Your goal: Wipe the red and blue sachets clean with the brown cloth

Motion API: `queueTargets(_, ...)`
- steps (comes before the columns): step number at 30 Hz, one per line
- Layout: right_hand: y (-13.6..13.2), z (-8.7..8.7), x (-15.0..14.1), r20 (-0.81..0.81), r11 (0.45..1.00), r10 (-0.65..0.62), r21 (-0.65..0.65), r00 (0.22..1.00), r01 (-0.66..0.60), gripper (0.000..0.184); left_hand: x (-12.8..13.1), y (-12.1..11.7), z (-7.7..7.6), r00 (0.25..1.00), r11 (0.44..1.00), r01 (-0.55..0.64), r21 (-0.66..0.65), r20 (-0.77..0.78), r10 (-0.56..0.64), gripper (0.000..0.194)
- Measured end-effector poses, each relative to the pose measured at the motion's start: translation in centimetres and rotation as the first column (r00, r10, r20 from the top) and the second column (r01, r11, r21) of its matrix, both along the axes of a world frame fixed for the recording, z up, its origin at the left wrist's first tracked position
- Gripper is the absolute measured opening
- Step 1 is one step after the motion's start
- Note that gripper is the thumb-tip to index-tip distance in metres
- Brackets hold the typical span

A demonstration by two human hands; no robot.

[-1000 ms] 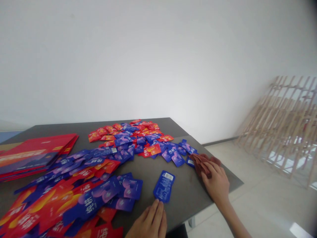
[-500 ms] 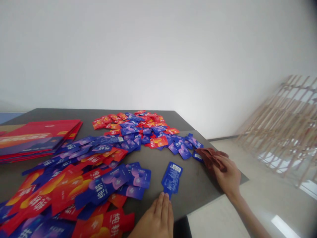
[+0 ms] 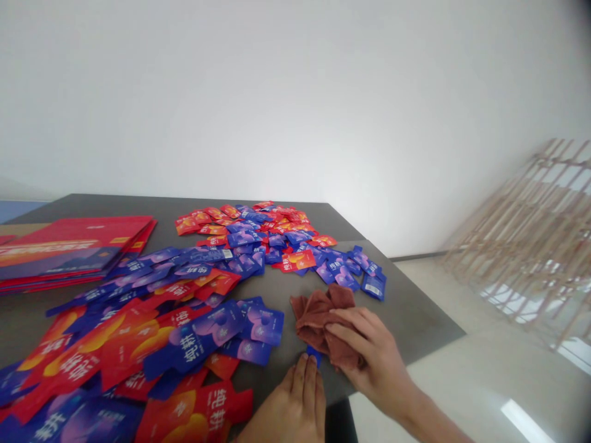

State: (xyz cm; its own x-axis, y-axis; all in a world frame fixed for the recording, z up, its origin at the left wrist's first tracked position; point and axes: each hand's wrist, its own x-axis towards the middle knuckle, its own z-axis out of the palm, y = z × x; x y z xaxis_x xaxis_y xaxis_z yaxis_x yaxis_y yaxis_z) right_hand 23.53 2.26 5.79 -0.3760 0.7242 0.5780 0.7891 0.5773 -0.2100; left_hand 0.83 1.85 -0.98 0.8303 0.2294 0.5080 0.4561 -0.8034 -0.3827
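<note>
My right hand (image 3: 369, 357) presses a crumpled reddish-brown cloth (image 3: 321, 317) flat onto a blue packet (image 3: 315, 355) near the front edge of the dark grey table (image 3: 415, 314); only a small corner of that packet shows under the cloth. My left hand (image 3: 290, 409) rests at the table's front edge, fingers stretched out, its fingertips touching the packet's near end. Several loose red and blue packets (image 3: 194, 344) lie scattered to the left and behind.
A stack of flat red cartons (image 3: 69, 249) lies at the far left of the table. More packets (image 3: 258, 237) spread toward the back. A wooden lattice frame (image 3: 530, 240) leans against the white wall at right, over a glossy floor (image 3: 484, 381).
My right hand has carried the cloth from the table's right edge leftward onto the single blue packet, covering most of it. My left hand has stayed at the packet's near end.
</note>
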Motion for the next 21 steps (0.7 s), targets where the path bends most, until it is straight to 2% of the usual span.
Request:
queueTargets(4, 0.2, -0.1, -1.2, 0.093, 0.995, 0.077, -0.067, 0.993, -0.071, 0.031, 0.1, 0.0, 0.0, 1.0, 1.0, -0.002, -0.01, 0.005, 0.002, 0.035)
queueTargets(7, 0.5, 0.0, -1.2, 0.145, 0.992, 0.091, -0.101, 0.985, -0.077, 0.032, 0.2, 0.0, 0.1, 1.0, 1.0, -0.004, -0.015, 0.01, 0.004, 0.036)
queueTargets(16, 2.5, -0.3, 0.3, 0.142, 0.995, 0.047, -0.097, 0.989, -0.033, 0.029, 0.2, 0.2, 0.2, 0.999, 1.0, 0.0, 0.027, 0.04, -0.001, 0.04)
queueTargets(21, 4.1, -0.3, 1.3, 0.087, 0.991, -0.057, -0.113, 0.995, 0.066, 0.032, 0.0, 0.2, 0.3, 1.0, 0.999, -0.006, 0.035, 0.025, 0.005, 0.041)
